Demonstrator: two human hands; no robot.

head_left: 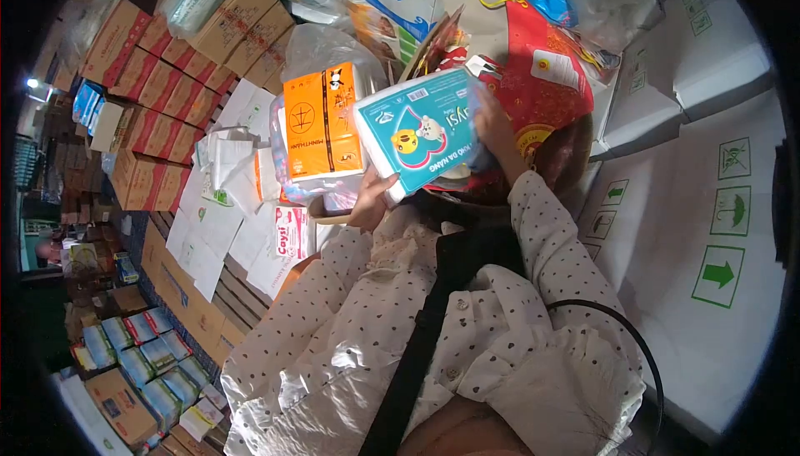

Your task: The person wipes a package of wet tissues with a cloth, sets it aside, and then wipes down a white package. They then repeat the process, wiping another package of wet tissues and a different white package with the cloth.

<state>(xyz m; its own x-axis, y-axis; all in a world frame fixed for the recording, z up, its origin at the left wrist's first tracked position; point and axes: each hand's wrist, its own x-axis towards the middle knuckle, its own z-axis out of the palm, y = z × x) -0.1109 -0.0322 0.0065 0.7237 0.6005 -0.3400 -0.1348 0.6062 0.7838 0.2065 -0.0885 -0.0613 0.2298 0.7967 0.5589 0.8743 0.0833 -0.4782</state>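
Both hands (371,201) hold a teal pack (423,129) near an orange pack (322,127)

A white blouse (321,343) — dark-spotted, with round buttons (462,306) — sits beneath a black strap (407,354).

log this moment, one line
left hand: holds teal-white rectangular plastic pack | right hand: holds right end | orange rectangular pack: left of it
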